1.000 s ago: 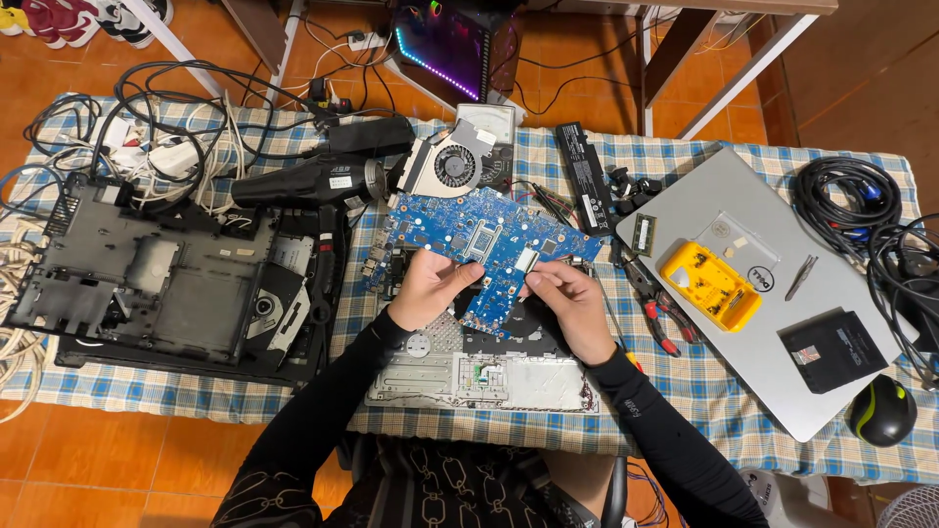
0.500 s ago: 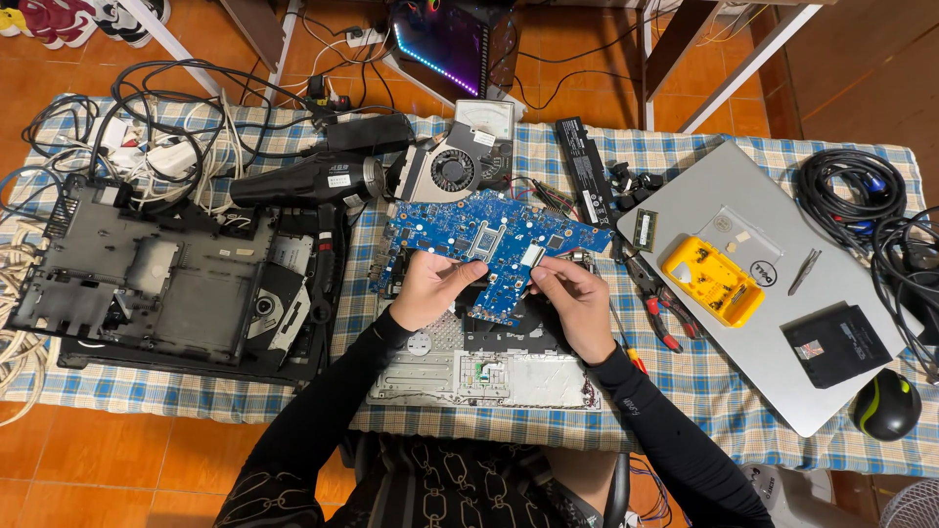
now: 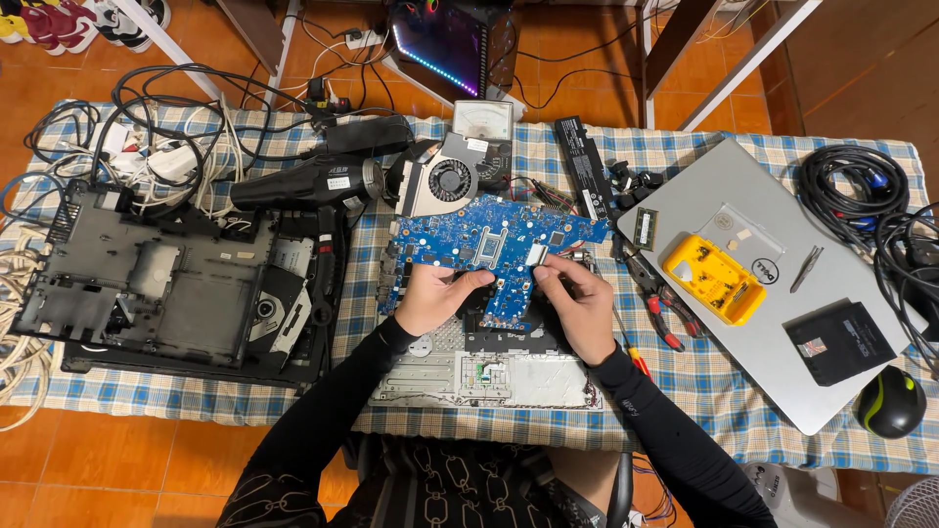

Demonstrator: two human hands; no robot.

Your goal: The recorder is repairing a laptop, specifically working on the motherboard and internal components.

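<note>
A blue laptop motherboard point(image 3: 489, 240) lies tilted over a silver keyboard frame point(image 3: 489, 376) at the table's middle. My left hand point(image 3: 435, 298) grips the board's lower left edge, thumb on top. My right hand point(image 3: 579, 303) pinches a small white connector or ribbon end at the board's right lower edge. Both arms wear black sleeves. A cooling fan with heat pipe point(image 3: 445, 181) sits just behind the board.
A black laptop base point(image 3: 147, 293) and a black hair dryer point(image 3: 303, 181) lie left. A silver closed laptop point(image 3: 773, 293) on the right carries a yellow case point(image 3: 712, 279) and black drive point(image 3: 839, 342). Pliers point(image 3: 655, 298), cables point(image 3: 861, 186), a mouse point(image 3: 890, 403) and a meter point(image 3: 486, 122) lie around.
The view has shifted slightly. My right hand has moved up to the board's right edge and now pinches the white connector; my left hand keeps its hold.
</note>
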